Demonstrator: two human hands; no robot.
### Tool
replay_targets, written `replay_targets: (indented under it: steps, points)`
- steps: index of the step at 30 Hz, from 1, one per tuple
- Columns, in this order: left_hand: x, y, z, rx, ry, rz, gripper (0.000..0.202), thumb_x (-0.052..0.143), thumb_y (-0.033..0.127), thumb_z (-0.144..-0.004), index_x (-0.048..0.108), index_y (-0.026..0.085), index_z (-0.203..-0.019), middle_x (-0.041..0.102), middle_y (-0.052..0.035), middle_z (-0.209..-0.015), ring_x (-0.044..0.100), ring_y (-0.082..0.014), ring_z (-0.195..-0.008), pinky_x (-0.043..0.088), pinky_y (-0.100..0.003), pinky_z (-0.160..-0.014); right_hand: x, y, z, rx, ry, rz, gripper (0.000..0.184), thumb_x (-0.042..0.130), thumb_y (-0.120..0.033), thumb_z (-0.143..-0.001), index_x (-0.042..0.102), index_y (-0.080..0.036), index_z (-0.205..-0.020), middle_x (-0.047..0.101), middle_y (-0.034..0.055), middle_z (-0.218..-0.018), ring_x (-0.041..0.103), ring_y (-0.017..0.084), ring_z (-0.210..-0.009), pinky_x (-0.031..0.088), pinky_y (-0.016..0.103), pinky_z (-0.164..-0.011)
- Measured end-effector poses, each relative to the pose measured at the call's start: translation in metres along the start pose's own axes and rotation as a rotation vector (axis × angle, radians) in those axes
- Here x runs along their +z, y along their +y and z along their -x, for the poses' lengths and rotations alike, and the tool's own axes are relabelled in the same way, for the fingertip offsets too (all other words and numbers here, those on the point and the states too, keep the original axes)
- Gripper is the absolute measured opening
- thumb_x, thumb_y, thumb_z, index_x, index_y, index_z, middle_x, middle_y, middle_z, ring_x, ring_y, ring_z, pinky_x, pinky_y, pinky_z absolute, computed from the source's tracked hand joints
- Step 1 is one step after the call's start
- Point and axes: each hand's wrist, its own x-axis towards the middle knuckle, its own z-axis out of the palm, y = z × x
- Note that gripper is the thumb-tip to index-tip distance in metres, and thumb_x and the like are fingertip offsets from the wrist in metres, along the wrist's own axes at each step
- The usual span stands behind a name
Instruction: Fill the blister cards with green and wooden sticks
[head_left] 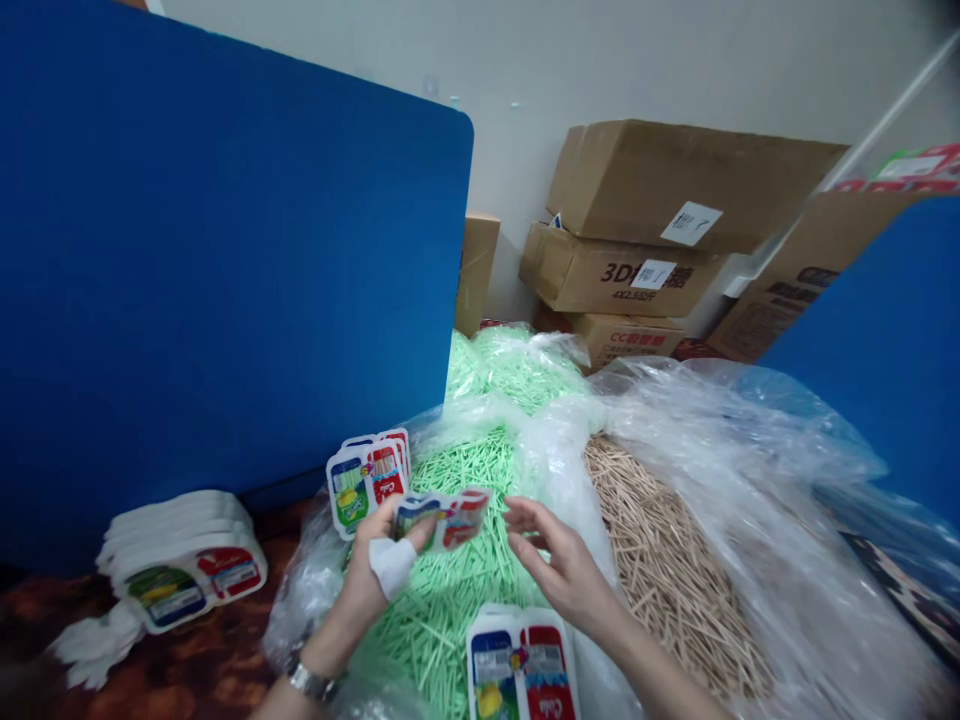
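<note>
My left hand [367, 570], with a white wrap around the thumb base and a watch at the wrist, grips a blurred two-part printed pack [459, 520], blue-green on one half and red on the other. Just right of the pack, my right hand [559, 565] is empty, its fingers apart and bent toward it. Below both hands lies a heap of thin light-green sticks [427, 620] in clear plastic. Similar packs marked Cola [386, 470] lie on the sticks behind my left hand. Another small pile of packs [550, 672] sits at the front, between my forearms.
Brown sticks [675, 550] fill a clear plastic bag [780, 480] on the right. A stack of packs [187, 585] and crumpled tissue [101, 640] are at left. Blue panels [225, 250] flank both sides. Cardboard boxes [622, 270] stand stacked against the wall.
</note>
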Motion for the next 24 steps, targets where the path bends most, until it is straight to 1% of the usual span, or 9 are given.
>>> replay_targets:
  steps: [4, 7, 11, 14, 17, 19, 20, 21, 24]
  points:
    - [-0.046, -0.026, -0.032, 0.023, 0.199, -0.249, 0.035, 0.064, 0.043, -0.076, 0.067, 0.013, -0.094, 0.075, -0.0100, -0.085, 0.069, -0.0261, -0.075, 0.056, -0.037, -0.067, -0.007, 0.028, 0.029, 0.033, -0.285, 0.642, 0.027, 0.069, -0.038, -0.075, 0.064, -0.022, -0.097, 0.065, 0.0078, -0.092, 0.061, 0.027, -0.084, 0.051, 0.039, -0.069]
    - [-0.066, -0.045, -0.051, 0.036, 0.344, -0.415, 0.043, 0.066, 0.047, -0.070, 0.068, 0.011, -0.093, 0.066, -0.0182, -0.108, 0.059, -0.0373, -0.104, 0.046, -0.050, -0.089, -0.002, 0.047, 0.044, 0.042, -0.360, 0.989, 0.043, 0.083, -0.042, -0.055, 0.065, -0.018, -0.085, 0.064, 0.0102, -0.090, 0.059, 0.034, -0.088, 0.050, 0.044, -0.068]
    - [-0.072, -0.059, -0.061, 0.075, 0.436, -0.598, 0.060, 0.068, 0.045, -0.068, 0.061, 0.006, -0.113, 0.045, -0.0246, -0.133, 0.031, -0.0422, -0.129, 0.022, -0.053, -0.108, 0.001, 0.050, 0.046, 0.048, -0.397, 1.016, 0.030, 0.077, -0.039, -0.066, 0.064, -0.020, -0.085, 0.066, 0.0074, -0.091, 0.060, 0.031, -0.088, 0.049, 0.040, -0.070]
    - [-0.066, -0.056, -0.059, 0.092, 0.452, -0.674, 0.072, 0.064, 0.043, -0.073, 0.046, 0.005, -0.131, 0.036, -0.0241, -0.141, 0.027, -0.0407, -0.132, 0.020, -0.052, -0.109, -0.005, 0.046, 0.044, 0.087, -0.369, 0.915, 0.007, 0.062, -0.027, -0.081, 0.063, -0.021, -0.081, 0.067, 0.0055, -0.087, 0.062, 0.026, -0.084, 0.046, 0.034, -0.069]
    - [-0.051, -0.040, -0.039, 0.169, 0.473, -0.763, 0.070, 0.060, 0.041, -0.079, 0.039, 0.007, -0.137, 0.024, -0.0226, -0.149, 0.020, -0.0408, -0.137, 0.019, -0.053, -0.110, -0.014, 0.043, 0.042, 0.118, -0.262, 0.698, 0.015, 0.048, -0.023, -0.089, 0.060, -0.020, -0.081, 0.068, 0.0041, -0.080, 0.063, 0.021, -0.075, 0.044, 0.030, -0.065]
    - [-0.032, -0.027, -0.014, 0.231, 0.376, -0.699, 0.065, 0.061, 0.038, -0.080, 0.041, 0.013, -0.137, 0.030, -0.0191, -0.149, 0.027, -0.0374, -0.136, 0.023, -0.051, -0.111, -0.020, 0.038, 0.040, 0.153, -0.141, 0.497, 0.019, 0.044, -0.029, -0.091, 0.056, -0.020, -0.080, 0.065, 0.0022, -0.073, 0.060, 0.019, -0.066, 0.042, 0.028, -0.059]
    - [-0.020, -0.021, 0.002, 0.240, 0.237, -0.611, 0.062, 0.061, 0.037, -0.080, 0.043, 0.017, -0.136, 0.040, -0.0169, -0.144, 0.035, -0.0354, -0.133, 0.028, -0.051, -0.109, -0.022, 0.033, 0.039, 0.178, -0.078, 0.391, 0.020, 0.044, -0.032, -0.091, 0.054, -0.021, -0.078, 0.063, 0.0006, -0.068, 0.058, 0.017, -0.061, 0.040, 0.027, -0.056]
    - [-0.007, -0.017, 0.018, 0.197, 0.078, -0.518, 0.060, 0.063, 0.037, -0.080, 0.045, 0.020, -0.135, 0.048, -0.0157, -0.139, 0.042, -0.0351, -0.128, 0.033, -0.053, -0.106, -0.024, 0.027, 0.037, 0.205, -0.020, 0.290, 0.022, 0.044, -0.036, -0.091, 0.052, -0.021, -0.078, 0.060, -0.0010, -0.064, 0.056, 0.016, -0.057, 0.038, 0.026, -0.053]
    - [0.033, -0.014, 0.059, 0.004, -0.286, -0.197, 0.074, 0.070, 0.037, -0.075, 0.039, 0.022, -0.141, 0.046, -0.0172, -0.143, 0.042, -0.0379, -0.130, 0.035, -0.057, -0.104, -0.022, 0.004, 0.034, 0.238, 0.082, 0.065, 0.023, 0.043, -0.041, -0.092, 0.050, -0.022, -0.081, 0.055, -0.0034, -0.061, 0.052, 0.014, -0.055, 0.037, 0.024, -0.050]
